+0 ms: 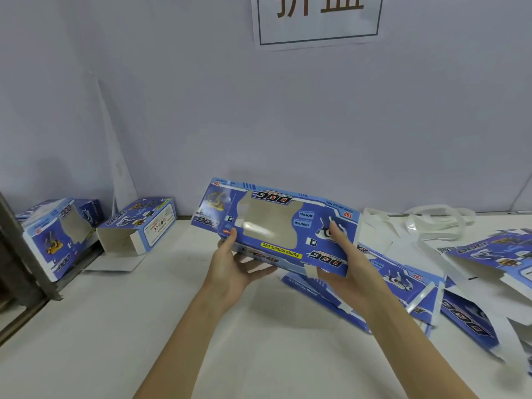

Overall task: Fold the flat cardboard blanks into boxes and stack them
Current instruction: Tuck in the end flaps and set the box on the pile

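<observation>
**boxfan22:** ok so where's the blank right now?

**foldguy:** dead center of the frame. The blue cardboard blank (276,226) is up off the white table (144,326), held in both hands, printed side facing the camera. It's tilted, left end higher toward the wall, and the DOG lettering reads upside down. Clear window patch in the middle.

**boxfan22:** and the fingers?

**foldguy:** Left hand (233,266) is at the lower left edge: thumb on the printed face near the corner, the other fingers spread loosely underneath the blank, so it's pinched between thumb and fingers. Right hand (342,266) grips the lower right part: thumb lies up over the face beside the little dog picture, the rest of the fingers go behind the card and I can't tell how they lie there.

**boxfan22:** what else is around?

**foldguy:** Just under and right of the held one, a messy pile of flat blanks (431,286) fans out to the right edge of the frame. Far left there's a folded box (141,226) lying on its side with its end open, and left of that another folded box (57,237) at the table's edge. White plastic strapping (434,220) sits upper right of the table, by the wall. A paper sign (316,18) hangs top center.
</observation>
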`<act>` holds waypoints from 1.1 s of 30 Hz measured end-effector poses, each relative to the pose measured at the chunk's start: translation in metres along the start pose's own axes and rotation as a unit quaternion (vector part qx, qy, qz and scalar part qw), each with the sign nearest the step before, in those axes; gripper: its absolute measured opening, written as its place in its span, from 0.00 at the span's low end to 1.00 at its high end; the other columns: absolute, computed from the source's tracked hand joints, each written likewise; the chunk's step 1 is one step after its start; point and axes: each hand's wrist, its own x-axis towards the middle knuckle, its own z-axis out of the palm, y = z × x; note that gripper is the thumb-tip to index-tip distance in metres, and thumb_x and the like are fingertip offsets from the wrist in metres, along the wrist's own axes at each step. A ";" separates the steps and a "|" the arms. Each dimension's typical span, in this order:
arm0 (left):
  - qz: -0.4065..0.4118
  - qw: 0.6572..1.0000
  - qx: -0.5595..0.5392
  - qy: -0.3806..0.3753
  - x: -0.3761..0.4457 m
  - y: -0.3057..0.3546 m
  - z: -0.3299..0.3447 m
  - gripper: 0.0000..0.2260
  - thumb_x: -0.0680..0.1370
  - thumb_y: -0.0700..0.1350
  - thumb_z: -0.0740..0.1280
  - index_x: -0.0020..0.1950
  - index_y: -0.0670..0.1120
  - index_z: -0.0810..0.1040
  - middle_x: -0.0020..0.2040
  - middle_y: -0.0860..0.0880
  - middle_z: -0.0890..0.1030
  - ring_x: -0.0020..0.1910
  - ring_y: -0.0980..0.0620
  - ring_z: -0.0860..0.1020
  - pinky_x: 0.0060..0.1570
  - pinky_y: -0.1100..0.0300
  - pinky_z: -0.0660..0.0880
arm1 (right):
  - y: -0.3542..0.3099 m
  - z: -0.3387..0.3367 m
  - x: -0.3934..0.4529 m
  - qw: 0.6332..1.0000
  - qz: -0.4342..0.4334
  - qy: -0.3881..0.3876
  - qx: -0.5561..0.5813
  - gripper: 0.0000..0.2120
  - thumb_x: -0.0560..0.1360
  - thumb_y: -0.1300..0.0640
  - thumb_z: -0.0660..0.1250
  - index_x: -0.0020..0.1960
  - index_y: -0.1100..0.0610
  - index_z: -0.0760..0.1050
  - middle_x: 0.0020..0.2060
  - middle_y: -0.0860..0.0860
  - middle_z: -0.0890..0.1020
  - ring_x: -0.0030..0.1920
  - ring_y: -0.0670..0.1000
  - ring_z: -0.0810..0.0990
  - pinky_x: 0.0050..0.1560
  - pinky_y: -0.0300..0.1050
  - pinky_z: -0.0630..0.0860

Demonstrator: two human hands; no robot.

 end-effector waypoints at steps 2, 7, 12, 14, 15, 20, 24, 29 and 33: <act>-0.011 1.000 0.017 -0.006 0.001 0.002 -0.003 0.23 0.85 0.54 0.64 0.77 0.45 0.70 0.66 0.33 0.79 0.59 0.30 0.83 0.55 0.28 0.79 | -0.003 0.002 -0.003 1.000 -0.005 -0.002 -0.006 0.25 0.70 0.47 0.78 0.64 0.54 0.79 0.55 0.56 0.88 0.51 0.56 0.89 0.47 0.55 0.87; 0.084 0.964 0.220 0.126 0.007 -0.003 -0.001 0.35 0.82 0.52 0.71 0.82 0.50 0.54 0.68 0.42 0.75 0.57 0.40 0.83 0.58 0.42 0.82 | -0.014 0.007 -0.008 0.987 -0.118 0.048 -0.101 0.28 0.66 0.44 0.78 0.63 0.53 0.78 0.51 0.53 0.89 0.48 0.57 0.90 0.48 0.57 0.87; 0.461 0.676 0.567 0.093 -0.002 0.000 -0.004 0.48 0.75 0.61 0.75 0.86 0.53 0.49 0.85 0.50 0.54 0.83 0.49 0.55 0.78 0.53 0.57 | -0.021 0.010 -0.018 0.876 -0.348 -0.018 -0.332 0.14 0.75 0.49 0.77 0.60 0.45 0.83 0.57 0.47 0.87 0.57 0.52 0.87 0.51 0.49 0.86; 0.497 0.605 0.622 -0.027 -0.004 0.005 -0.003 0.46 0.76 0.65 0.72 0.86 0.56 0.49 0.86 0.52 0.50 0.85 0.50 0.49 0.79 0.54 0.51 | -0.026 0.011 -0.022 0.785 -0.412 -0.113 -0.449 0.11 0.77 0.50 0.76 0.58 0.41 0.85 0.65 0.42 0.82 0.64 0.47 0.82 0.60 0.43 0.81; 0.507 0.573 0.639 -0.077 -0.005 0.005 -0.002 0.45 0.77 0.65 0.72 0.85 0.56 0.50 0.86 0.52 0.50 0.85 0.49 0.49 0.80 0.51 0.50 | -0.028 0.012 -0.025 0.748 -0.410 -0.148 -0.500 0.10 0.76 0.48 0.76 0.57 0.40 0.85 0.68 0.40 0.79 0.66 0.45 0.79 0.62 0.42 0.79; 0.514 0.585 0.615 -0.128 -0.010 0.012 -0.004 0.38 0.78 0.59 0.72 0.83 0.63 0.55 0.80 0.67 0.61 0.80 0.63 0.57 0.74 0.39 0.66 | -0.038 0.021 -0.039 0.714 -0.382 -0.174 -0.560 0.14 0.70 0.46 0.75 0.56 0.42 0.86 0.72 0.38 0.75 0.69 0.49 0.76 0.65 0.52 0.80; 0.494 0.564 0.639 -0.174 -0.010 0.013 -0.005 0.40 0.78 0.54 0.74 0.81 0.70 0.53 0.75 0.67 0.64 0.75 0.63 0.63 0.69 0.47 0.73 | -0.041 0.021 -0.043 0.708 -0.370 -0.179 -0.574 0.12 0.68 0.47 0.79 0.52 0.44 0.89 0.73 0.38 0.74 0.72 0.46 0.73 0.68 0.51 0.77; 0.541 0.592 0.582 -0.136 -0.011 0.014 0.002 0.40 0.79 0.50 0.74 0.83 0.64 0.54 0.71 0.48 0.70 0.68 0.45 0.71 0.65 0.65 0.73 | -0.048 0.013 -0.037 0.745 -0.410 -0.135 -0.509 0.43 0.68 0.47 0.82 0.78 0.43 0.68 0.77 0.37 0.70 0.76 0.42 0.70 0.70 0.31 0.67; 0.531 0.720 0.427 -0.130 -0.026 0.017 0.015 0.42 0.77 0.50 0.77 0.84 0.57 0.54 0.74 0.55 0.67 0.72 0.46 0.74 0.62 0.62 0.78 | -0.036 0.011 -0.029 0.777 -0.382 -0.146 -0.479 0.49 0.71 0.48 0.82 0.83 0.41 0.57 0.76 0.35 0.69 0.76 0.41 0.70 0.71 0.38 0.71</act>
